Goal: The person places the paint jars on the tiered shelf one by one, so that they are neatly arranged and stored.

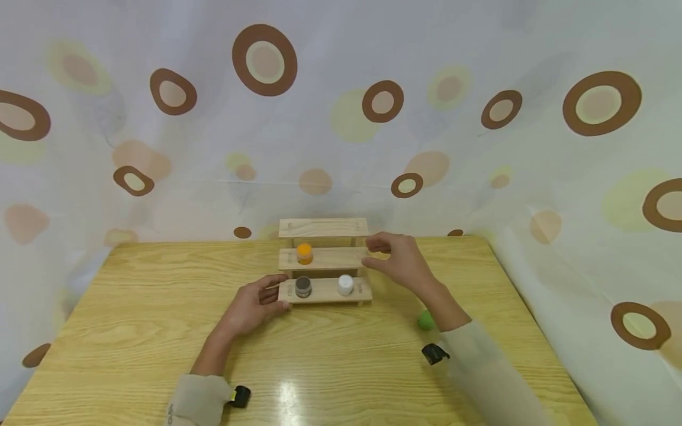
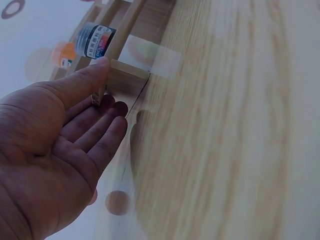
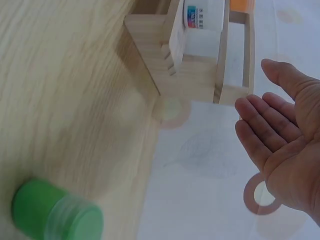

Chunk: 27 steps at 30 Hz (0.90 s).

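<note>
A three-tier wooden display rack (image 1: 325, 290) stands near the back of the table. My left hand (image 1: 253, 307) holds the left end of its lowest shelf, thumb on the front side and fingers around behind. A dark-filled paint jar (image 2: 96, 41) with a clear lid sits on that shelf near this hand, and a white jar (image 1: 345, 285) stands farther right. On the middle shelf is an orange jar (image 1: 305, 254). My right hand (image 1: 399, 260) is at the rack's right end beside the upper tiers, thumb and fingers apart with nothing between them.
A green jar (image 3: 55, 212) is on the table to the right, partly hidden by the right forearm in the head view. The wooden table (image 1: 341, 361) meets a patterned cloth (image 1: 341, 148) at the back. Small black devices (image 1: 241, 396) are at both wrists.
</note>
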{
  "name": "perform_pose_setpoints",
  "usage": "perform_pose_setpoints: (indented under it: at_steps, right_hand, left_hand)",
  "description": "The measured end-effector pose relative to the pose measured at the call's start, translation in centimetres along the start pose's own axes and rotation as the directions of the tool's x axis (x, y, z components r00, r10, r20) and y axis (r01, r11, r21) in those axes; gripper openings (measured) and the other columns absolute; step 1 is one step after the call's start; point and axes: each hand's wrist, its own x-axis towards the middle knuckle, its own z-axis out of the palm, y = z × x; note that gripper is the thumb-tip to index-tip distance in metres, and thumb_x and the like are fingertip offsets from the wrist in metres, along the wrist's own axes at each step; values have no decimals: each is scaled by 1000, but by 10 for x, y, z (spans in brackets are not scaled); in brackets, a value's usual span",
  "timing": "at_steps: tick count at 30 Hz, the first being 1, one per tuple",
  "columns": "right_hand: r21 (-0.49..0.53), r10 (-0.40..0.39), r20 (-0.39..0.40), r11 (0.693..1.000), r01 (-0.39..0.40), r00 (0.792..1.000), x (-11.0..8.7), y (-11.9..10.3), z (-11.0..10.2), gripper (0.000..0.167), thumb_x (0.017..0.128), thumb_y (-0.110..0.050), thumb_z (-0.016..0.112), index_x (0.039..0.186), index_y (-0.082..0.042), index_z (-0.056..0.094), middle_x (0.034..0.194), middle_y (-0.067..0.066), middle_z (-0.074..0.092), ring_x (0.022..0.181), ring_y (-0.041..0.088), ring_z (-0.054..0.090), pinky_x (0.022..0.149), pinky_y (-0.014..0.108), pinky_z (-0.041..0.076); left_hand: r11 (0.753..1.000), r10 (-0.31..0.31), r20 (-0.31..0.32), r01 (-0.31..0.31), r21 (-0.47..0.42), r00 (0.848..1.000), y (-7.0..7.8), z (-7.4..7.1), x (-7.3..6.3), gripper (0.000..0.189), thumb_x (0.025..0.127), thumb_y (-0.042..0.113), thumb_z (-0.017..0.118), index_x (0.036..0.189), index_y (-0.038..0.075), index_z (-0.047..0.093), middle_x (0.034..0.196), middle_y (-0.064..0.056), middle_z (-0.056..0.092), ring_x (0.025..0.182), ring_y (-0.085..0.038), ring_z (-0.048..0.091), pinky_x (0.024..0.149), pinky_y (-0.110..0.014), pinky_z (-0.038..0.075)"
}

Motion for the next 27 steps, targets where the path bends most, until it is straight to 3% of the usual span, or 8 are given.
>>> perform_pose_setpoints:
  at_steps: [7, 17, 27]
  right_hand:
    - [49, 34, -46, 998, -31, 998, -21, 20, -16, 39, 93, -23, 85, 128, -8, 74, 126, 12, 74, 119, 32, 71, 102, 53, 60]
    - [15, 30, -101, 999, -28, 994, -50, 48, -38, 39, 93, -26, 86, 127, -9, 74, 123, 12, 75, 116, 35, 73, 101, 54, 60]
    - [33, 35, -119, 999, -32, 992, -86, 92, -60, 41, 95, -25, 83, 130, -8, 73, 123, 11, 76, 117, 33, 72, 99, 29, 61]
  left_hand:
    - [1000, -1, -4, 1, 2, 1000, 1, 1, -1, 63, 96, 12, 80, 153, 9, 55, 156, -24, 52, 137, -42, 58, 109, -45, 55]
    - [1000, -2, -18, 2, 27, 1000, 4, 1, -1, 62, 96, 10, 80, 152, 8, 56, 153, -26, 54, 136, -42, 59, 108, -44, 56]
    - [1000, -10, -19, 11, 23, 1000, 6, 3, -1, 61, 96, 10, 80, 153, 8, 56, 153, -25, 54, 136, -42, 58, 109, -44, 55]
